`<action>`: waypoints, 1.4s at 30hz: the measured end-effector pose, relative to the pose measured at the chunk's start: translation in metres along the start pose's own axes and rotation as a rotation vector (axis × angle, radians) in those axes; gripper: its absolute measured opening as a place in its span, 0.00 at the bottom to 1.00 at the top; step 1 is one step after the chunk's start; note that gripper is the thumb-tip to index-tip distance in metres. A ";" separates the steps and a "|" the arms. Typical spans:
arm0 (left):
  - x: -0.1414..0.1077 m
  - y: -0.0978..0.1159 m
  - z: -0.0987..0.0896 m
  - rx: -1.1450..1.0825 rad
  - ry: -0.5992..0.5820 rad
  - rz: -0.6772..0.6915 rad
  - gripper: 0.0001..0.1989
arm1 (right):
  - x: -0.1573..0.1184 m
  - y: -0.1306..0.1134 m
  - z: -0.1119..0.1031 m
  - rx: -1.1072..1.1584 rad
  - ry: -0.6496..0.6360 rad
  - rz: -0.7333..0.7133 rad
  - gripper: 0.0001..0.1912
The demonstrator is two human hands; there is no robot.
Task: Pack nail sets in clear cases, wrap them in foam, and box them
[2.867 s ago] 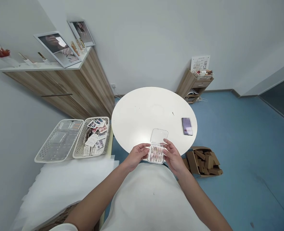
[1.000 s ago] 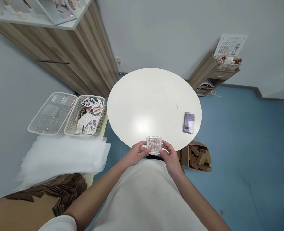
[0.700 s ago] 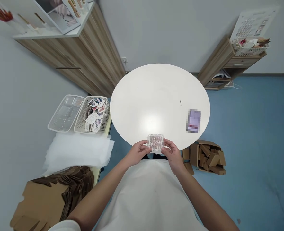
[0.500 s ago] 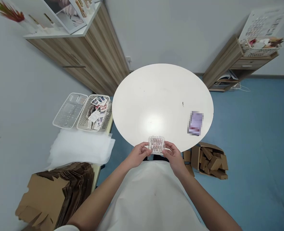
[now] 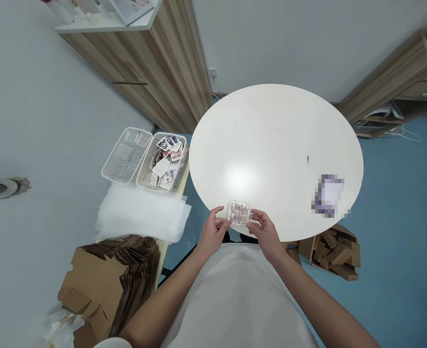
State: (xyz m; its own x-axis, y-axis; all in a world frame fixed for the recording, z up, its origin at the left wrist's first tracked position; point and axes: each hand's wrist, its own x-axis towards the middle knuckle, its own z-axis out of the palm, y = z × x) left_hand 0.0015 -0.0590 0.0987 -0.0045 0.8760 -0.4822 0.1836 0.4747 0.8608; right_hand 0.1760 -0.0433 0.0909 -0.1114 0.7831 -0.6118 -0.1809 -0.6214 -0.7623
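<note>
A clear plastic case holding two rows of pink, glittery press-on nails is at the near edge of the white table, in front of my body. My right hand pinches its right side, thumb at the lower corner and fingers along the edge. On the other side is my left hand, its thumb tip touching the lower left corner. The left index finger is raised and apart from the case, so this hand looks open. Whether the case rests on the table or is slightly above it, I cannot tell.
The round white table carries a blurred purple item at right. Leftward are a white basket of nail cards, a clear-bottomed tray, white packing sheets and stacked flat cardboard boxes. A cardboard box stands on the floor.
The view has swung left, so the surroundings appear further right. My left index finger has lifted away from the case; my right hand still grips it.
</note>
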 end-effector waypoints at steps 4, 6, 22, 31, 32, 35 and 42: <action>0.022 -0.010 -0.032 0.019 0.059 0.026 0.22 | 0.022 -0.001 0.042 0.000 0.013 0.043 0.22; 0.036 -0.016 -0.052 0.037 0.077 0.019 0.22 | 0.036 0.001 0.065 -0.013 0.009 0.044 0.24; 0.143 -0.050 -0.137 0.148 0.074 -0.072 0.27 | 0.148 0.013 0.163 -0.355 0.093 0.102 0.37; 0.184 -0.045 -0.144 0.088 0.095 -0.033 0.28 | 0.187 0.005 0.173 -0.327 0.135 0.063 0.36; 0.187 -0.044 -0.144 0.086 0.097 -0.031 0.28 | 0.190 0.004 0.174 -0.328 0.142 0.058 0.35; 0.192 -0.041 -0.143 0.068 0.112 -0.024 0.28 | 0.196 0.003 0.175 -0.331 0.161 0.045 0.35; 0.194 -0.039 -0.140 0.044 0.126 0.034 0.27 | 0.199 0.004 0.172 -0.333 0.120 -0.016 0.36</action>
State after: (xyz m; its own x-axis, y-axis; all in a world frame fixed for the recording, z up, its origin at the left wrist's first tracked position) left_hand -0.1443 0.1043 -0.0060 -0.1201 0.8965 -0.4265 0.2291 0.4430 0.8668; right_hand -0.0155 0.1142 0.0021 0.0082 0.7964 -0.6048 0.1496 -0.5990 -0.7867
